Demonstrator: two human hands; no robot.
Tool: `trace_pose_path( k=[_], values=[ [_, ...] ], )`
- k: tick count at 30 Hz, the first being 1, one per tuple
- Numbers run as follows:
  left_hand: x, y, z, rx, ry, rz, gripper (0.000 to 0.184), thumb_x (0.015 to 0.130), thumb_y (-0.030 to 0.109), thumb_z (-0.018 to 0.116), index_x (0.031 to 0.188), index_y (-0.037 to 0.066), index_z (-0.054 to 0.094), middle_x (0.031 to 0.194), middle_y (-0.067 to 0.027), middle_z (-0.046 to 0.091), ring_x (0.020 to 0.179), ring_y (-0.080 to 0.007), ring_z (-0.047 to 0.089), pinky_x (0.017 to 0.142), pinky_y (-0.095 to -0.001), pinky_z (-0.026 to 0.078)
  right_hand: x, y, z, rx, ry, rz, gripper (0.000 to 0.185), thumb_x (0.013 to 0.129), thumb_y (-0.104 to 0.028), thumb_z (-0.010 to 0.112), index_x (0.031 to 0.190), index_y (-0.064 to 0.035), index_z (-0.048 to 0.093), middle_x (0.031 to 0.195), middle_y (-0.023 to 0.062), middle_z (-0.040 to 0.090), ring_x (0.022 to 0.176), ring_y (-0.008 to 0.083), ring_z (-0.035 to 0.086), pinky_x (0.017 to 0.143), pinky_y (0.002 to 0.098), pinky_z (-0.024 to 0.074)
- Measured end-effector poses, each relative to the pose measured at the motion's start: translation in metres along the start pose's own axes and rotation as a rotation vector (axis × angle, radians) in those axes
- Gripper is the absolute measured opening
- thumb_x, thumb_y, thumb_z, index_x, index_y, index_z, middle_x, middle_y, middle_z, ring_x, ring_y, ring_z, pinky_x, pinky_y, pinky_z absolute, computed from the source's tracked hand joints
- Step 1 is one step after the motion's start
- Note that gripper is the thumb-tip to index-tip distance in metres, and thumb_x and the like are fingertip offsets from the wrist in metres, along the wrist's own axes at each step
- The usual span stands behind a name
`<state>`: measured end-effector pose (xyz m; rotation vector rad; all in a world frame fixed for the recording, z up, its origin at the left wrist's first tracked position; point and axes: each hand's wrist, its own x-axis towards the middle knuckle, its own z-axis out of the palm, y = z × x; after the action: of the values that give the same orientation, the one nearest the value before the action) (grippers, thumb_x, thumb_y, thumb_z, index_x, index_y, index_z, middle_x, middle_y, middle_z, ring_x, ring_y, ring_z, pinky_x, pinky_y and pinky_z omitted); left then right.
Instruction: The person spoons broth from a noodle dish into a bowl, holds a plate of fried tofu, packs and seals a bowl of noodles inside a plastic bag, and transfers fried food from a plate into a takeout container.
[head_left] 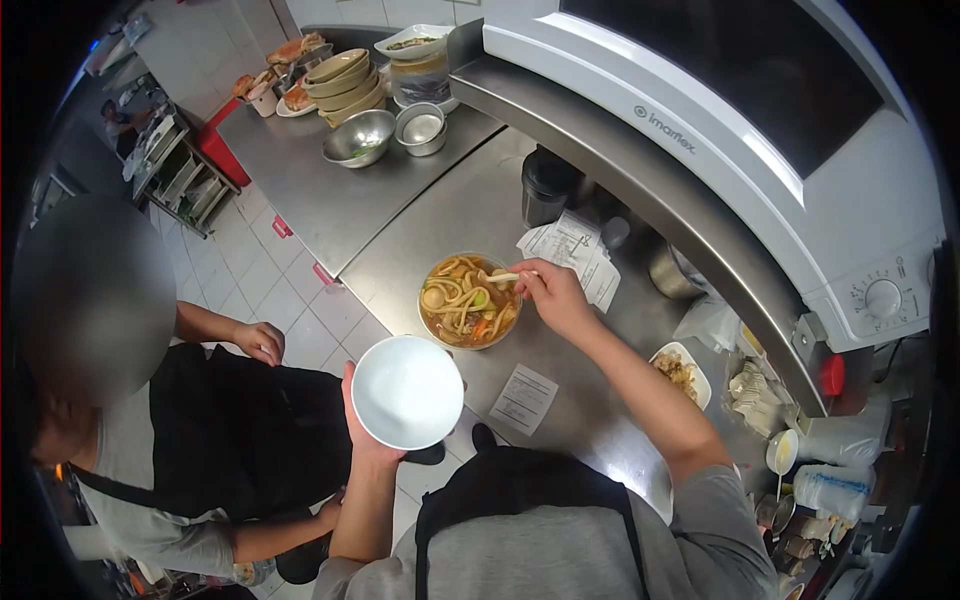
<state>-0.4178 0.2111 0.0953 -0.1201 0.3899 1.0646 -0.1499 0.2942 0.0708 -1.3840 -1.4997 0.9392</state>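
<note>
Noodle bowl [468, 312] sits near-full on steel counter [450, 215], right hand [552, 295] pinching a pale utensil [502, 277] at its food, left hand [366, 438] gripping a white bowl [407, 392] with no food inside, so work looks barely begun.

The left hand [368, 437] holds a white bowl [408, 392]. The right hand [553, 298] grips a pale utensil [503, 277] at the noodle soup [468, 305]. A paper slip [524, 399] lies on the counter [450, 205].
</note>
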Motion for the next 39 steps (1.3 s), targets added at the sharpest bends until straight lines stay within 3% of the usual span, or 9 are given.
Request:
trace_pose_path(
  k=[2, 6, 10, 13, 16, 17, 20, 25, 39],
  values=[
    [0.006, 0.005, -0.003, 0.025, -0.057, -0.024, 0.082, 0.081, 0.068, 0.033, 0.137, 0.008, 0.029, 0.136, -0.0298, 0.027, 0.113, -0.0596, 0.036, 0.062, -0.0732, 0.045, -0.012, -0.009, 0.001, -0.106, 0.027, -0.135, 0.017, 0.087, -0.005, 0.048, 0.097, 0.0017, 0.061, 0.077, 0.0153, 0.063, 0.068, 0.0257, 0.062, 0.065, 0.0336, 0.0493],
    [0.007, 0.008, 0.006, 0.036, -0.160, -0.080, 0.082, 0.082, 0.069, 0.032, 0.137, 0.010, 0.029, 0.137, -0.0296, 0.025, 0.113, -0.0602, 0.035, 0.063, -0.0738, 0.044, -0.036, -0.023, 0.007, -0.389, -0.005, -0.553, 0.022, 0.075, 0.005, 0.053, 0.096, 0.0009, 0.059, 0.087, 0.0139, 0.059, 0.080, 0.0304, 0.058, 0.070, 0.0367, 0.0479],
    [0.011, 0.010, 0.011, 0.015, -0.141, -0.088, 0.081, 0.082, 0.069, 0.031, 0.137, 0.010, 0.029, 0.137, -0.0296, 0.026, 0.112, -0.0606, 0.036, 0.062, -0.0737, 0.044, -0.045, -0.042, -0.009, -0.523, -0.033, -0.648, 0.030, 0.071, 0.007, 0.054, 0.100, -0.0002, 0.058, 0.086, 0.0127, 0.057, 0.079, 0.0301, 0.057, 0.069, 0.0355, 0.0478],
    [0.013, 0.009, 0.014, 0.026, -0.130, -0.076, 0.079, 0.082, 0.068, 0.031, 0.136, 0.010, 0.030, 0.136, -0.0298, 0.028, 0.110, -0.0605, 0.038, 0.060, -0.0730, 0.045, -0.037, -0.030, -0.019, -0.377, 0.144, -0.512, 0.024, 0.079, 0.003, 0.053, 0.103, -0.0007, 0.059, 0.082, 0.0096, 0.060, 0.070, 0.0229, 0.058, 0.063, 0.0306, 0.0476],
    [0.017, 0.009, 0.010, 0.073, -0.077, -0.037, 0.078, 0.083, 0.067, 0.031, 0.136, 0.011, 0.030, 0.135, -0.0298, 0.029, 0.109, -0.0601, 0.039, 0.058, -0.0720, 0.046, -0.024, 0.005, -0.013, 0.292, 0.193, 0.077, 0.019, 0.089, -0.006, 0.050, 0.105, -0.0016, 0.060, 0.079, 0.0061, 0.062, 0.064, 0.0127, 0.057, 0.057, 0.0245, 0.0450],
    [0.019, 0.010, 0.007, 0.094, -0.070, -0.016, 0.078, 0.083, 0.067, 0.031, 0.136, 0.010, 0.029, 0.134, -0.0298, 0.029, 0.109, -0.0597, 0.040, 0.058, -0.0714, 0.047, -0.022, 0.017, -0.014, 0.414, 0.170, 0.159, 0.021, 0.093, -0.012, 0.047, 0.107, -0.0028, 0.060, 0.078, 0.0041, 0.063, 0.064, 0.0063, 0.055, 0.056, 0.0211, 0.0433],
    [0.028, 0.016, -0.005, 0.126, -0.044, 0.047, 0.080, 0.083, 0.067, 0.031, 0.136, 0.008, 0.028, 0.134, -0.0297, 0.030, 0.109, -0.0585, 0.040, 0.059, -0.0699, 0.048, -0.023, 0.039, -0.007, 0.570, 0.190, 0.334, 0.021, 0.093, -0.011, 0.046, 0.106, -0.0034, 0.059, 0.078, 0.0051, 0.063, 0.061, 0.0075, 0.055, 0.055, 0.0201, 0.0426],
    [0.033, 0.021, -0.005, 0.138, 0.001, 0.125, 0.083, 0.083, 0.067, 0.032, 0.136, 0.004, 0.028, 0.133, -0.0285, 0.034, 0.111, -0.0553, 0.042, 0.064, -0.0686, 0.049, -0.027, 0.036, 0.003, 0.564, 0.222, 0.346, 0.020, 0.093, -0.014, 0.048, 0.106, -0.0026, 0.059, 0.079, 0.0077, 0.064, 0.060, 0.0097, 0.057, 0.055, 0.0210, 0.0429],
    [0.041, 0.016, 0.014, 0.298, -0.080, 0.010, 0.079, 0.084, 0.063, 0.043, 0.137, 0.006, 0.026, 0.135, -0.0244, 0.033, 0.120, -0.0459, 0.040, 0.088, -0.0673, 0.039, -0.030, 0.030, -0.001, 0.756, 0.255, 0.344, 0.020, 0.093, -0.012, 0.047, 0.106, -0.0006, 0.058, 0.081, 0.0098, 0.064, 0.067, 0.0136, 0.060, 0.060, 0.0229, 0.0455]
  ],
)
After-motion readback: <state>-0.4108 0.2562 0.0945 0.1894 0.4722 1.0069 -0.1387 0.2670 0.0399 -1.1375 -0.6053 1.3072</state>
